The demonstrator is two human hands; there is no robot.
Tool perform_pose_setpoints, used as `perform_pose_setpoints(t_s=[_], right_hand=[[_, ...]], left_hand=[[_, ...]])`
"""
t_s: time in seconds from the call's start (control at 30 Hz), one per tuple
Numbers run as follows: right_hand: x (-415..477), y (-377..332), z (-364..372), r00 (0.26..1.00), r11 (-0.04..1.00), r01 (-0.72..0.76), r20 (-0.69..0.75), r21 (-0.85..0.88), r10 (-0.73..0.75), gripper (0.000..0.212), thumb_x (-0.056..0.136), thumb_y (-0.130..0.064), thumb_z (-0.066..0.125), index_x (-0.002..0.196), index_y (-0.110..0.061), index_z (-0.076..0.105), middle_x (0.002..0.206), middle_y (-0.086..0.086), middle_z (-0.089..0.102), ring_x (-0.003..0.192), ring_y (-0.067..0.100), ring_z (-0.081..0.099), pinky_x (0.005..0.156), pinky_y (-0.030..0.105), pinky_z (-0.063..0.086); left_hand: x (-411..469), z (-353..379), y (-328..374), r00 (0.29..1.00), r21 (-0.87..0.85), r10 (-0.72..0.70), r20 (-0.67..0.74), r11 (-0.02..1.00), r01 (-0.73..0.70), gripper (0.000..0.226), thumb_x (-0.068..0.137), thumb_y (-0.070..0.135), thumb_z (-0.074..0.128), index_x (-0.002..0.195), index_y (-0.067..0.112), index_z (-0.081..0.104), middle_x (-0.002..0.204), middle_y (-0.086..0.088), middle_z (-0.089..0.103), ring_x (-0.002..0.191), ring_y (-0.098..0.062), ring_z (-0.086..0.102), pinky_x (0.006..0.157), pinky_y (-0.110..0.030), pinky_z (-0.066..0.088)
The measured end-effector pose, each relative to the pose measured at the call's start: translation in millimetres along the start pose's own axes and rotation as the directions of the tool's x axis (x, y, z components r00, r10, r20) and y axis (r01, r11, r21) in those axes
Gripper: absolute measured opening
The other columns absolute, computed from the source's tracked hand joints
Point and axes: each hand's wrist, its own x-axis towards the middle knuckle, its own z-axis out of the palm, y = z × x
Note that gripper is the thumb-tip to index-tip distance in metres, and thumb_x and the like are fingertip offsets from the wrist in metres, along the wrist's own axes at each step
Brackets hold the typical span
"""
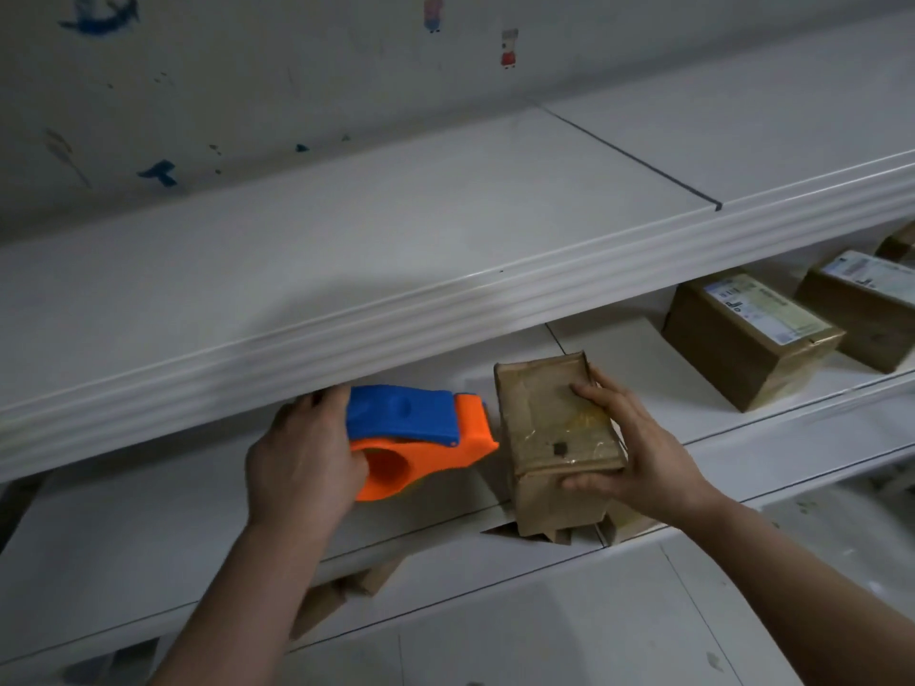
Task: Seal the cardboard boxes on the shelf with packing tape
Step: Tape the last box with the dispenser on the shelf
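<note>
Cardboard, brown and taped over: small box (554,423) on the middle shelf (148,537), clamped in right hand (638,443), fingers curled over its top, thumb at the near edge. Just left of that hand, close beside the box, orange-and-blue tape dispenser (421,438). Grips it with left hand (302,467), fingers wrapped round the rear. Farther right of the right hand, well apart, two labelled cardboard boxes (747,334).

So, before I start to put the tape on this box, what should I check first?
1. Dispenser gripped by left hand: ok.
2. Box held by right hand: ok.
3. Box top closed flat: ok.
4. Dispenser on box top: not ok, it is beside the box's left edge.
5. Tape end pulled free: cannot tell.
6. Box bottom flat on shelf: cannot tell.
</note>
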Motion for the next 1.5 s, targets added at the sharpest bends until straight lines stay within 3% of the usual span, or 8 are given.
perform_pose_setpoints(t_s=[0.2, 0.33, 0.53, 0.67, 0.97, 1.13, 1.3, 1.5], right_hand=[[-1.2, 3.8, -6.8, 0.997, 0.999, -0.041, 0.070, 0.006, 0.041, 0.102, 0.058, -0.081, 0.063, 0.143, -0.054, 0.014, 0.158, -0.022, 0.004, 0.140, 0.008, 0.027, 0.102, 0.044, 0.045], [0.8, -13.0, -14.8, 0.975, 0.887, 0.008, 0.201, -0.461, 0.096, 0.112, 0.075, -0.064, 0.065, 0.149, -0.038, -0.014, 0.157, -0.009, -0.020, 0.146, 0.019, -0.017, 0.119, 0.055, 0.001], [0.9, -31.8, 11.5, 0.960, 0.703, 0.272, 0.134, -0.657, -0.246, 0.098, 0.061, -0.060, 0.077, 0.144, -0.023, 0.042, 0.147, 0.003, 0.045, 0.137, 0.021, 0.037, 0.107, 0.053, 0.038], [-0.5, -43.9, 27.8, 0.943, 0.644, 0.296, 0.111, -0.705, -0.313, 0.091, 0.063, -0.045, 0.078, 0.144, -0.022, 0.043, 0.146, 0.004, 0.046, 0.136, 0.021, 0.039, 0.104, 0.054, 0.022], [19.1, -40.3, 37.1, 0.912, 0.874, 0.392, 0.001, -0.287, -0.410, 0.051, 0.093, -0.037, 0.050, 0.141, -0.022, 0.046, 0.145, -0.007, 0.046, 0.136, 0.018, 0.042, 0.112, 0.042, 0.033], [6.0, -20.3, 23.0, 0.971, 0.976, 0.174, -0.191, 0.131, -0.147, 0.070, 0.087, -0.038, 0.062, 0.148, -0.039, 0.027, 0.149, -0.016, 0.039, 0.136, 0.002, 0.037, 0.112, 0.022, 0.032], [-23.0, 34.4, -4.6, 0.992, 0.996, 0.024, -0.122, -0.090, -0.035, 0.108, 0.075, -0.013, 0.077, 0.150, -0.046, 0.007, 0.157, -0.010, 0.024, 0.141, 0.013, 0.033, 0.106, 0.041, 0.042], [-15.4, 40.5, -7.5, 0.991, 0.985, -0.124, 0.044, -0.117, 0.130, 0.131, 0.057, -0.064, 0.076, 0.149, -0.037, -0.015, 0.150, -0.002, 0.035, 0.128, 0.023, 0.047, 0.105, 0.043, 0.040]], left_hand=[[11.3, 34.1, 5.6, 0.992, -0.049, 0.046, 0.115, 0.998, -0.041, 0.061, 0.079, 0.011, 0.059, 0.133, 0.028, 0.040, 0.118, -0.002, 0.056, 0.107, -0.025, 0.057, 0.074, -0.036, 0.048], [10.7, 48.8, 7.3, 0.991, -0.128, 0.033, 0.131, 0.992, -0.016, 0.058, 0.078, 0.008, 0.056, 0.129, 0.030, 0.042, 0.113, -0.002, 0.058, 0.104, -0.025, 0.058, 0.073, -0.035, 0.049], [7.6, 51.5, 4.8, 0.992, -0.138, 0.037, 0.121, 0.990, -0.020, 0.055, 0.079, 0.007, 0.057, 0.128, 0.028, 0.044, 0.112, -0.001, 0.058, 0.102, -0.024, 0.059, 0.067, -0.031, 0.045], [6.3, 51.5, 4.7, 0.991, -0.155, 0.021, 0.129, 0.988, 0.000, 0.053, 0.080, 0.007, 0.057, 0.127, 0.029, 0.044, 0.111, -0.001, 0.058, 0.101, -0.024, 0.059, 0.065, -0.030, 0.040], [5.9, 16.6, -1.6, 1.000, -0.136, -0.011, 0.001, 0.991, 0.011, 0.058, 0.081, 0.007, 0.057, 0.134, 0.029, 0.046, 0.121, 0.000, 0.060, 0.107, -0.025, 0.059, 0.069, -0.030, 0.038], [12.5, 0.1, 41.4, 0.997, -0.079, 0.069, 0.025, 0.995, -0.067, 0.055, 0.080, 0.010, 0.057, 0.131, 0.028, 0.045, 0.124, -0.002, 0.059, 0.111, -0.028, 0.059, 0.081, -0.036, 0.047], [7.1, 14.7, 111.9, 0.966, 0.054, 0.253, 0.047, 0.965, -0.256, 0.050, 0.082, 0.012, 0.060, 0.127, 0.020, 0.039, 0.120, -0.006, 0.054, 0.107, -0.027, 0.057, 0.065, -0.035, 0.041], [-1.7, 31.9, 162.0, 0.865, 0.113, 0.502, 0.004, 0.859, -0.500, 0.050, 0.087, 0.020, 0.061, 0.131, 0.018, 0.037, 0.119, -0.009, 0.050, 0.107, -0.030, 0.052, 0.073, -0.037, 0.044]])
